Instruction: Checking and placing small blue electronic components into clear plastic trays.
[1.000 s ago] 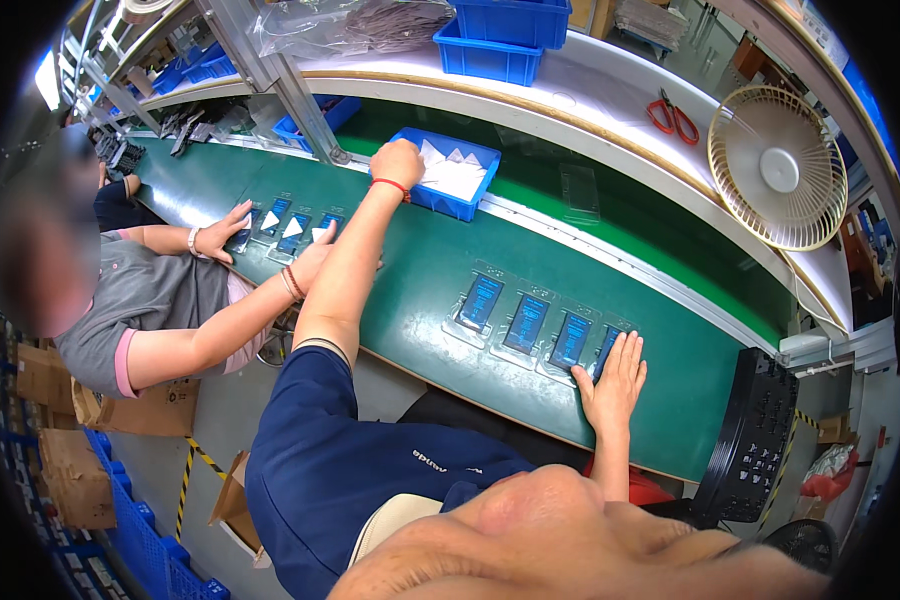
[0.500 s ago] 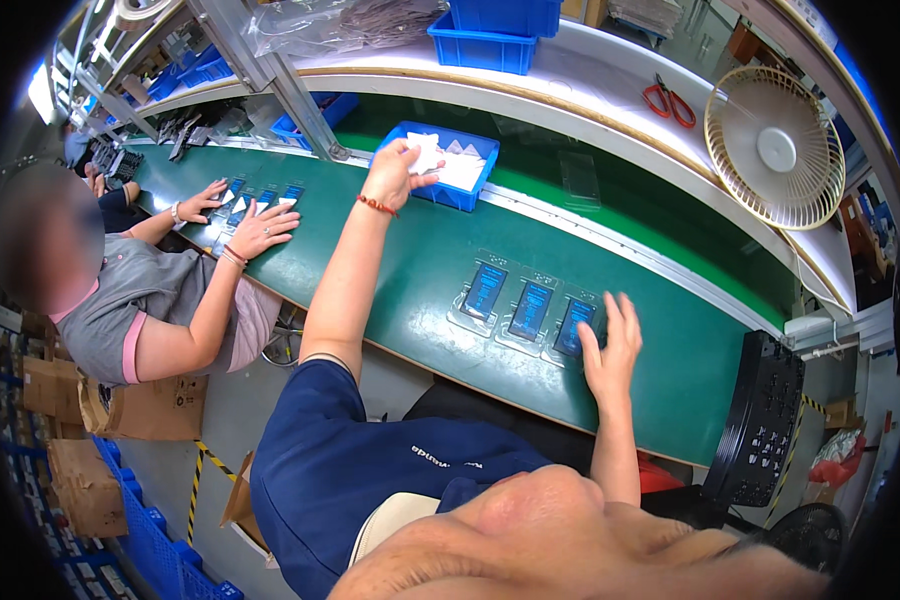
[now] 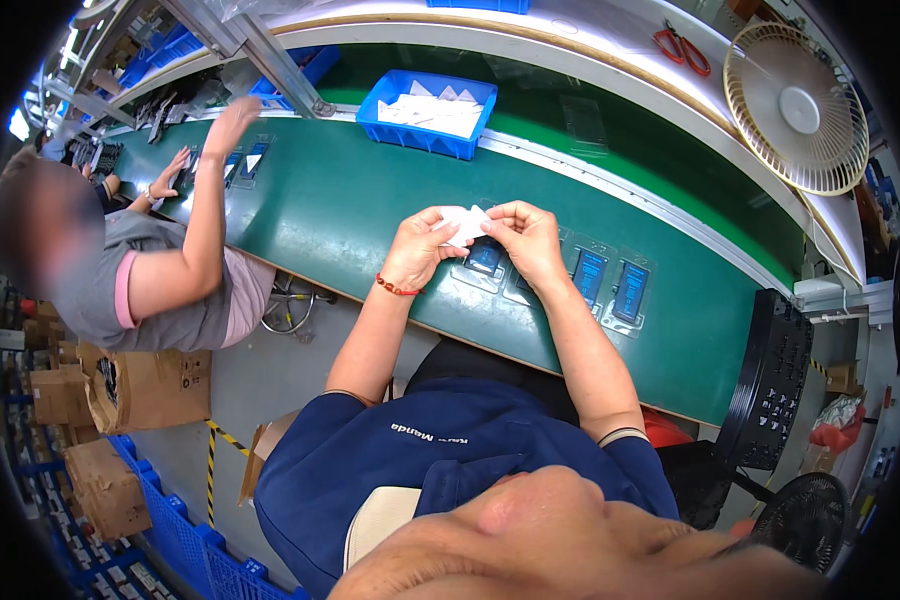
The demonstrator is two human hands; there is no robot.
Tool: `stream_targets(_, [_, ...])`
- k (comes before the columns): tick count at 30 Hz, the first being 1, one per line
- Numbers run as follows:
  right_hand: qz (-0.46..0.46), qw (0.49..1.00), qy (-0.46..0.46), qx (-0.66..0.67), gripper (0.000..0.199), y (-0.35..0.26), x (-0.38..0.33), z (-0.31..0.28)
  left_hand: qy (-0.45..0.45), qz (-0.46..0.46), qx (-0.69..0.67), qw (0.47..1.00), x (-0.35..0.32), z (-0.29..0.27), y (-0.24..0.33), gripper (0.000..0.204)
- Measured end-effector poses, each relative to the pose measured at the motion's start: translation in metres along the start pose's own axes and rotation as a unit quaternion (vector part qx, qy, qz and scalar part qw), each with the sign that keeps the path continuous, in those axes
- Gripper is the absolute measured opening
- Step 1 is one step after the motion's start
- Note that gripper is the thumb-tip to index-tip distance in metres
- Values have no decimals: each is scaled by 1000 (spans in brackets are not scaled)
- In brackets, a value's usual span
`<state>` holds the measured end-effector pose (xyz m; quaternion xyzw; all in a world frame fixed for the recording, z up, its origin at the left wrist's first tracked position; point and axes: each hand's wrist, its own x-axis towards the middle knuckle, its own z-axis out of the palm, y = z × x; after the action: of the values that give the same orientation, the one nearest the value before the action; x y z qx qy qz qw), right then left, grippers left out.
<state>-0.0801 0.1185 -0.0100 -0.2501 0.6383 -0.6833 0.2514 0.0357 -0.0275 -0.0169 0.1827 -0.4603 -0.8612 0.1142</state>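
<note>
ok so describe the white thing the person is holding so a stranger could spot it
On the green conveyor belt, look where the left hand and right hand meet. Pinched between them is a small white sheet, held above the clear trays of dark blue parts, unlike the sheets lying in the blue bin.

Both hands, left hand (image 3: 417,245) and right hand (image 3: 526,236), pinch what looks like a small white card (image 3: 461,225) above the clear blister packs (image 3: 580,275) on the green counter (image 3: 350,210).

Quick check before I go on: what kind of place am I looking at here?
Most likely a factory packing or assembly line: a long green conveyor belt carries clear blister packs, a blue bin holds white cards, and a co-worker sits at the same belt.
</note>
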Motion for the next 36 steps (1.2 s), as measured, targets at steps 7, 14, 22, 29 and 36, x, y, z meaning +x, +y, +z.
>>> stream_targets(7, [-392, 805, 1, -446, 9, 4, -24, -4, 84, 39, 68, 993, -12, -6, 6, 16])
stream_targets(14, [-58, 993, 6, -103, 15, -3, -33, -18, 1, 37, 161, 986, -14, 29, -13, 20])
stream_targets(22, [-384, 769, 100, -501, 18, -8, -68, -61, -19, -13, 149, 988, -13, 47, -20, 28])
stream_targets(29, [-236, 891, 90, -378, 20, -13, -85, -62, -79, -17, 149, 986, -12, 70, -33, 39])
stream_targets(36, [-113, 950, 174, -234, 3, 2, -88, -91, -141, -48, 192, 970, -11, 91, -46, 50])
